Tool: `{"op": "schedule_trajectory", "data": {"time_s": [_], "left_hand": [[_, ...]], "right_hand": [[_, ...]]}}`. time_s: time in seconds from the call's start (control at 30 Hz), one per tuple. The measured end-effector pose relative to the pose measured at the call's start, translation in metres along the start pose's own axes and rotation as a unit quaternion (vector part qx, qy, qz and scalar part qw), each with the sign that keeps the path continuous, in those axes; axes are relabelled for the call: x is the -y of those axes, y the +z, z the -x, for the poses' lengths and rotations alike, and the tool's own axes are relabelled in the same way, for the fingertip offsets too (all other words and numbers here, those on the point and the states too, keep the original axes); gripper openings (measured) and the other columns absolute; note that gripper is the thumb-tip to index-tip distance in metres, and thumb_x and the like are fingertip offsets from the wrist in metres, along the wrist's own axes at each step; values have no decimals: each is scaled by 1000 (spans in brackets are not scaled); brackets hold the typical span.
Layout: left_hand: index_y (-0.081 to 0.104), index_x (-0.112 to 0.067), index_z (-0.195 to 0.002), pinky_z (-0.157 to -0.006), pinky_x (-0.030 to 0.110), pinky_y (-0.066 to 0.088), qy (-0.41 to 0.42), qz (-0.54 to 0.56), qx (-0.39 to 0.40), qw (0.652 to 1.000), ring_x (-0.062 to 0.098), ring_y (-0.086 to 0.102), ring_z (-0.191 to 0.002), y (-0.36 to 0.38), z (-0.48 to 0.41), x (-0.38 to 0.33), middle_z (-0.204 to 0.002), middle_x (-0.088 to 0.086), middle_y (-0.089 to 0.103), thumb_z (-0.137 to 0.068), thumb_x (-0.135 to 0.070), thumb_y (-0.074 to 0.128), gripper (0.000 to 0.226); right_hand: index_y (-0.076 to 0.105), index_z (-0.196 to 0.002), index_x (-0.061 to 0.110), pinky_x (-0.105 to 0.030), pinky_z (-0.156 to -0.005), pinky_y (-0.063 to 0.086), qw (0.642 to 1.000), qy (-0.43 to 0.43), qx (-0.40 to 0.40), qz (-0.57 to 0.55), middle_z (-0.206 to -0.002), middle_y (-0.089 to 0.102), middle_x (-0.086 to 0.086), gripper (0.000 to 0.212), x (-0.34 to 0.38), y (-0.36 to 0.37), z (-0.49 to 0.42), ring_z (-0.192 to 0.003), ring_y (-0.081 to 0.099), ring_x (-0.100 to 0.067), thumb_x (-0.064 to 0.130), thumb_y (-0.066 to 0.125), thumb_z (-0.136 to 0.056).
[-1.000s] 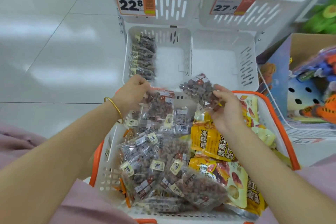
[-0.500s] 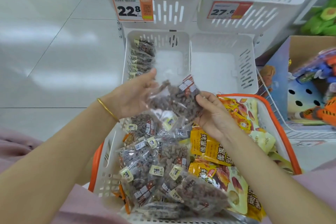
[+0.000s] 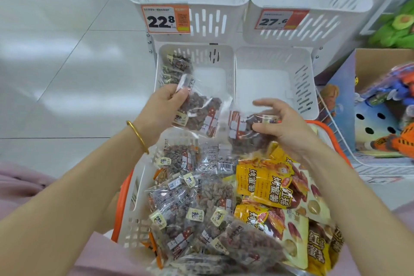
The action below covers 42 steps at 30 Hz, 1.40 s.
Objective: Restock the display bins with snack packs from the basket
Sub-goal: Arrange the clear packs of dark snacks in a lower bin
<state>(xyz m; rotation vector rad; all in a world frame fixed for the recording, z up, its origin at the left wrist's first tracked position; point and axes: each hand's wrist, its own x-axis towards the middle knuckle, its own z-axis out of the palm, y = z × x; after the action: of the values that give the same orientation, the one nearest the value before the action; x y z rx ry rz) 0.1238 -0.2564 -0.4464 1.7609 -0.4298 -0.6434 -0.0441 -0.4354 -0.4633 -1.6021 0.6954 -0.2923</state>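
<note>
L hand [image 3: 161, 107] grips a clear snack pack [image 3: 201, 116] mid-frame; R hand [image 3: 282, 127], fingers half spread, seems to pinch a second pack [image 3: 244, 136]. Basket [image 3: 134, 208] below, bin [image 3: 201, 55] above.

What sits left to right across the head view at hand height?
gold bangle → left hand → clear snack pack gripped by it → second clear pack → right hand holding that one → cardboard box of toys
</note>
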Motion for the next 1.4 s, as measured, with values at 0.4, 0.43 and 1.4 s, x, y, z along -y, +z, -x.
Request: {"op": "schedule_trajectory", "data": {"time_s": [0.4,0.43,1.4], "left_hand": [[66,-17,-104,-84,40,55,-56,-126,136,981,21,64,-97,0,-2,-9,-109,4,66,-85,-54,57,43],[65,-14,-107,-82,39,57,-92,-58,149,983,21,65,-94,-2,-1,-10,-109,5,67,-84,-53,57,46],[42,-18,-113,-87,33,50,76,-88,126,985,22,53,-115,-8,-126,13,-124,11,55,-81,-9,71,44]], "right_hand": [[65,-103,34,-11,-70,45,953,-194,125,195,-102,50,10,44,50,19,-4,-76,51,5,13,82,-68],[62,-108,38,-9,-73,45,957,-193,113,183,-109,49,10,48,47,18,-6,-81,50,8,16,81,-70],[40,-130,27,-26,-82,44,913,-130,180,342,-121,50,3,82,48,40,-161,-108,52,-15,24,87,-63]]}}
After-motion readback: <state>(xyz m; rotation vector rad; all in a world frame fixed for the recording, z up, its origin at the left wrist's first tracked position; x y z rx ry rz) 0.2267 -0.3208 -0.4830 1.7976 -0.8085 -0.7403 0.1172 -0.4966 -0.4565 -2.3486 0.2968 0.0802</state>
